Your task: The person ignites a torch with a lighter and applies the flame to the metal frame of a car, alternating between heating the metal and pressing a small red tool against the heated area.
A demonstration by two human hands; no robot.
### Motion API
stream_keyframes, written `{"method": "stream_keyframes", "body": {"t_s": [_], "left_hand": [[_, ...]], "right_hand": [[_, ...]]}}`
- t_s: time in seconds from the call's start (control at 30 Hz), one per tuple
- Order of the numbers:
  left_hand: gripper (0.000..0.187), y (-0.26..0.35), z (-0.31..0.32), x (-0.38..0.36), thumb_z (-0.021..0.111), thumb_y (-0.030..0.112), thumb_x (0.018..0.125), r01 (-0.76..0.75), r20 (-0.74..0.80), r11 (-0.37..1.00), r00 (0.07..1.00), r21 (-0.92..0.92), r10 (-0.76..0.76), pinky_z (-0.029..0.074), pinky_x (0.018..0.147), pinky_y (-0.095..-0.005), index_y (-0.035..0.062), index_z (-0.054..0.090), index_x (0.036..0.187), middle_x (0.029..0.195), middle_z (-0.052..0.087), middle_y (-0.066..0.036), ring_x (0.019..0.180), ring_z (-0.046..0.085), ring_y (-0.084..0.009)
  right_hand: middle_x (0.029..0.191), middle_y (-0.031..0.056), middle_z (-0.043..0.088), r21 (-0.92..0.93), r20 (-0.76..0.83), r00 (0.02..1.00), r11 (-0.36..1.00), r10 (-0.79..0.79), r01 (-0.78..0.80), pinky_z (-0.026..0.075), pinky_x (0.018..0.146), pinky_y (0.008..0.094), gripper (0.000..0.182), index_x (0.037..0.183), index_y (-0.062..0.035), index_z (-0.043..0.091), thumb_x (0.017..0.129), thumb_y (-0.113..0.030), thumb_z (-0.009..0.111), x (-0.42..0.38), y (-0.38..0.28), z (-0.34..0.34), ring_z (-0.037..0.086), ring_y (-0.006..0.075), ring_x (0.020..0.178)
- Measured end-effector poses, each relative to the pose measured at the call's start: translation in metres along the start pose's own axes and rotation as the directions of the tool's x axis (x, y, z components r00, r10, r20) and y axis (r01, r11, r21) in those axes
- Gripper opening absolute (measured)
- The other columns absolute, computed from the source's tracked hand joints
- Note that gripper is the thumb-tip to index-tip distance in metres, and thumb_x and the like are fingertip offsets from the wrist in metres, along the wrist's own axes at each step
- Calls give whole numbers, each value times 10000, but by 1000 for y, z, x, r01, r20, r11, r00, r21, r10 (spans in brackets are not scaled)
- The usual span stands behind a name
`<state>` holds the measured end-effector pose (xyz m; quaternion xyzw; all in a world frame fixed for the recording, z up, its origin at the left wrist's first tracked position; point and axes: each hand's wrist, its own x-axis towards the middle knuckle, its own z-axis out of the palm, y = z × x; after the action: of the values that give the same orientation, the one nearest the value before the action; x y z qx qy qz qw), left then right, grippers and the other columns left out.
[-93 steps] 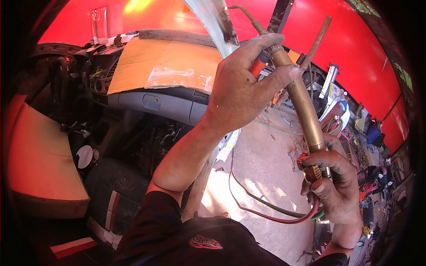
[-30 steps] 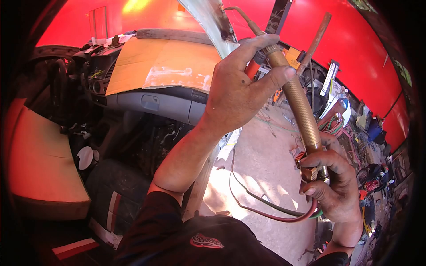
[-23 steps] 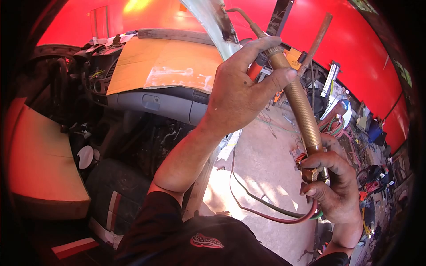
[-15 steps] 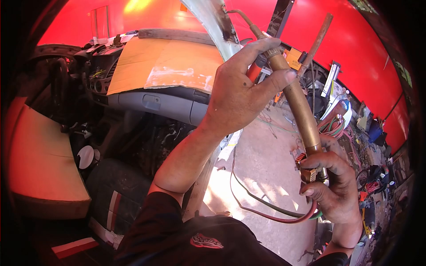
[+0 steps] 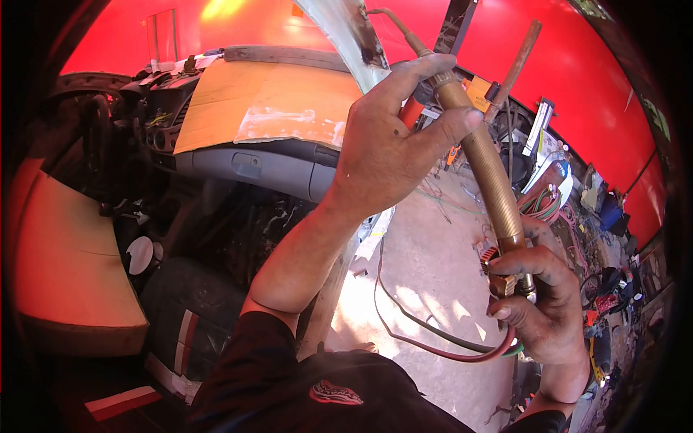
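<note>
A brass torch (image 5: 491, 173) with a ribbed handle slants from upper left to lower right, its thin curved tip near a scorched whitish metal pillar (image 5: 354, 36). My left hand (image 5: 393, 141) grips the torch's upper end, index finger and thumb around the collar. At the lower end, my right hand (image 5: 538, 289) has its fingers and thumb around the base, beside the brass valve knobs. Red and green hoses (image 5: 447, 346) run from the base and curve to the left. No flame is visible at the tip.
An orange-lit cardboard sheet (image 5: 267, 101) covers the dashboard (image 5: 274, 172) at left. A seat (image 5: 188, 296) and another covered panel (image 5: 72, 267) are at lower left. Tools and coiled hoses (image 5: 545, 206) lie at right, near a rusty bar (image 5: 516, 68) and a red wall (image 5: 585, 72).
My left hand and the upper end of the torch have shifted very slightly. My right hand stays around the base.
</note>
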<state>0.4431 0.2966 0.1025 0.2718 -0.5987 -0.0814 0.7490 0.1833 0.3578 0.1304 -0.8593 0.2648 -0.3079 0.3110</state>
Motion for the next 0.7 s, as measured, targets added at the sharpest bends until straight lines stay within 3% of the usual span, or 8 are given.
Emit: {"method": "stream_keyframes", "body": {"t_s": [0.2,0.3,0.4,0.5,0.53,0.63,0.7], "left_hand": [[566,-4,3,0,869,246,886,-24,-4,996,1000,-83,24,530,960,-306,-44,640,1315,1113,710,-98,1053,664,-158],[569,-2,3,-1,843,250,912,2,18,1000,1000,-8,-2,555,885,-287,-40,618,1347,1106,709,-111,1004,680,-144],[455,-16,6,-4,720,293,1012,48,-2,995,999,-89,-48,464,590,-224,28,633,1371,982,663,-23,661,542,-46],[444,-58,-12,-4,605,363,1070,252,-93,897,948,-364,-304,417,515,-245,57,597,1393,864,607,-17,566,492,-65],[451,-71,-12,-3,584,381,1079,313,-70,860,927,-402,-370,393,497,-246,61,583,1397,829,583,-14,542,460,-70],[477,-96,-3,-4,532,433,1101,475,33,726,846,-497,-532,334,455,-246,64,555,1401,745,531,-9,488,389,-75],[502,-106,11,-2,509,462,1108,564,158,623,796,-541,-584,316,443,-244,52,556,1394,719,527,-11,477,373,-67]], "right_hand": [[1345,175,556,-5,-3,998,998,66,-66,508,959,367,413,1150,-62,733,789,-158,909,-3,-5,-1,632,230,1140],[1345,172,553,19,11,994,994,109,-109,503,954,359,416,1158,-54,726,796,-159,903,-3,-4,-3,638,221,1115],[1345,179,543,230,-20,972,947,234,-224,537,887,341,438,1166,-37,711,806,-199,903,-8,0,-2,655,209,1035],[1344,207,528,401,-122,972,906,200,-136,592,752,313,479,1162,-14,693,817,-271,903,-23,8,1,664,203,950],[1344,219,522,432,-168,973,899,156,-70,611,701,302,496,1159,-5,688,821,-298,903,-28,11,1,666,202,922],[1341,257,510,445,-232,955,893,186,-66,636,591,297,539,1144,12,682,820,-359,901,-53,25,-2,670,218,910],[1359,268,497,438,-232,955,897,183,-66,640,593,299,535,1147,20,680,823,-347,897,-61,29,-2,674,217,904]]}}
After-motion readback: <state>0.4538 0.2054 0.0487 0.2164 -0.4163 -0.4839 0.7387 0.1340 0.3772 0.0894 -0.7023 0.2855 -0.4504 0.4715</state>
